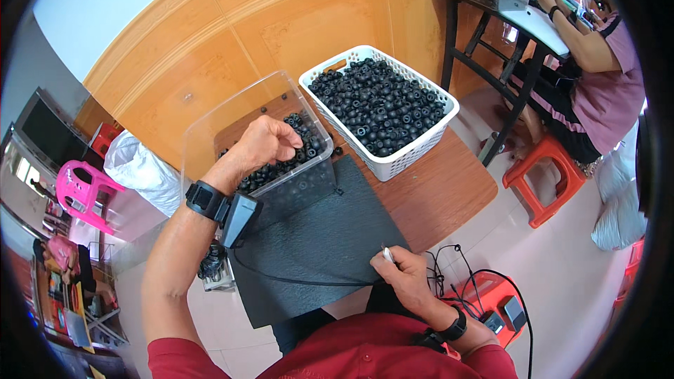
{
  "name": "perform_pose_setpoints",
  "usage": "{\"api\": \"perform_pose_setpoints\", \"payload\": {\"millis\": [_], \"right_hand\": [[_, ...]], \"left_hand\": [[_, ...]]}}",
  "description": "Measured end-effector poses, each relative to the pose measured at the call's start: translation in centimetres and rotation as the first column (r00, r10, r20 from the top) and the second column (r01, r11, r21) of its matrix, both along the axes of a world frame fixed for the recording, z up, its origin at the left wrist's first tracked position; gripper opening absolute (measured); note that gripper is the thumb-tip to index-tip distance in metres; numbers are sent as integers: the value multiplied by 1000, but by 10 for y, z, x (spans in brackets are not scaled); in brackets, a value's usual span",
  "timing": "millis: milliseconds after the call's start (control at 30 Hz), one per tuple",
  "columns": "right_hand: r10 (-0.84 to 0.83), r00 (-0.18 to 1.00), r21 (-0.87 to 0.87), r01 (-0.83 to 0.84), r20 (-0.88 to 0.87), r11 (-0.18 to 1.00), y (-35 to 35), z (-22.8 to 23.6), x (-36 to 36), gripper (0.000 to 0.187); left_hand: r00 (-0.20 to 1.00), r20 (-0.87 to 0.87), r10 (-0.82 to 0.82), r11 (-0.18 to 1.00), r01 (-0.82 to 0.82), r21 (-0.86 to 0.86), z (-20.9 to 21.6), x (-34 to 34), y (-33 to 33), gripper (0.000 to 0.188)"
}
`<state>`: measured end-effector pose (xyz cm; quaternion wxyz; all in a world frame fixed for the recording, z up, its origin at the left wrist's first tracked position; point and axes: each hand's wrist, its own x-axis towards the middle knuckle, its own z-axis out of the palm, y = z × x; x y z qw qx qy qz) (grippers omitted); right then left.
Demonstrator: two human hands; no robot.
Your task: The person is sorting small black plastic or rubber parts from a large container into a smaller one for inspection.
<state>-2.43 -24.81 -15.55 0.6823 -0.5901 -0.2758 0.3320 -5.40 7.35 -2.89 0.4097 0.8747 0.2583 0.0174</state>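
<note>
Bin (300, 186) of clear plastic at left, holding black ring-shaped parts (277, 170); my left hand (265, 144) is over them, pinched narrow, though I cannot tell whether on one. Then come a black mat (309, 253), a white perforated basket (420, 149) heaped with similar pieces (379, 105), and my right hand (408, 279), closed around a small white object (388, 255).

Room over mat (330, 221) — bin wall (303, 188) ahead, cable (302, 281) across
</note>
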Motion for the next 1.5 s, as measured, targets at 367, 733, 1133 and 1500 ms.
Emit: {"api": "perform_pose_setpoints", "payload": {"millis": [367, 733, 1133, 1500], "right_hand": [[2, 1000, -58, -1, 19, 998, -1, -3, -6, 18], [-15, 999, -29, 16, 32, 999, 2, 1, -5, 16], [-2, 998, -27, 3, 55, 1000, 4, 3, -10, 17], [47, 966, 78, -69, 253, 995, 25, 33, -19, 12]], "left_hand": [[995, -43, -89, 946, 98, 309, -18, 23, 7, 33], [992, -101, -69, 976, 88, 198, -4, 4, -4, 21], [827, 531, 185, 748, 232, -622, 17, -80, -79, 34], [741, 462, 487, 421, 265, -868, -55, -95, -152, 25]]}}
